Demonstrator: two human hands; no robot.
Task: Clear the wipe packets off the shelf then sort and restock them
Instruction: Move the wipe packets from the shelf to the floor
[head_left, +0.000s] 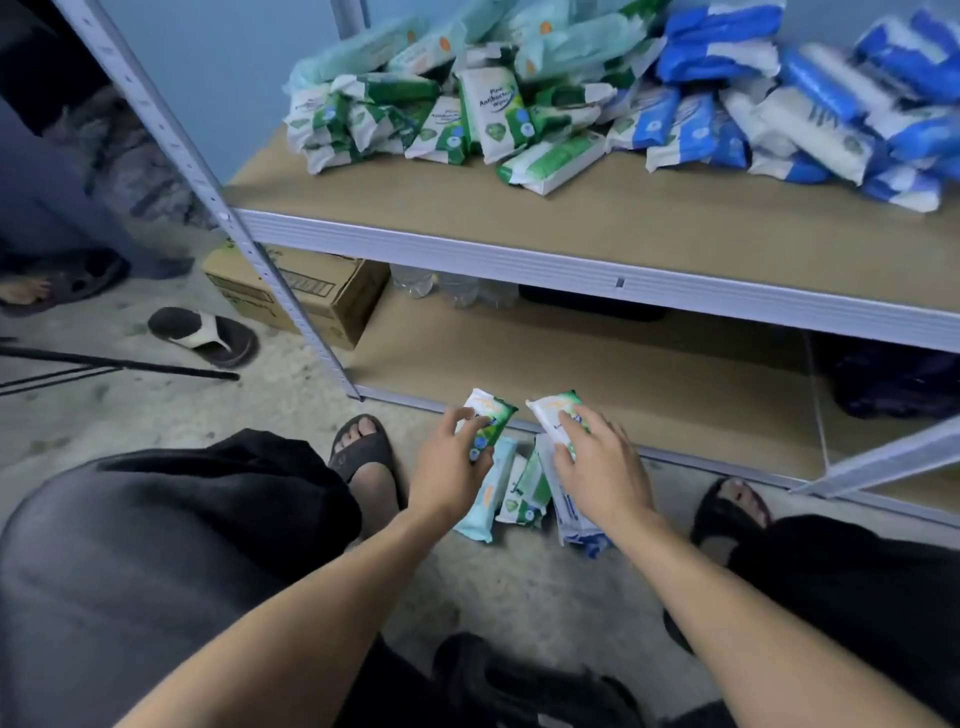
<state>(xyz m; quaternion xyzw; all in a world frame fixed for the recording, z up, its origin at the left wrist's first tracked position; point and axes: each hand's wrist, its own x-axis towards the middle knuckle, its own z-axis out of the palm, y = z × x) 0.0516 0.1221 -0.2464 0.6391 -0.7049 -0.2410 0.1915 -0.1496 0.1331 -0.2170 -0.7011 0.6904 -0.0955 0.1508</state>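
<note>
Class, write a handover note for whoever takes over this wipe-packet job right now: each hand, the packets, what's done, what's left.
Left hand grips a green packet; right hand grips a second green packet.
A few floor packets lie under the hands.
Done: the heap on the upper shelf is loosely grouped teal, green, blue.
Left: shelve the held and floor packets, straighten the heap.

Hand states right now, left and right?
Left hand: holding the left green packet.
Right hand: holding the right green packet.
</note>
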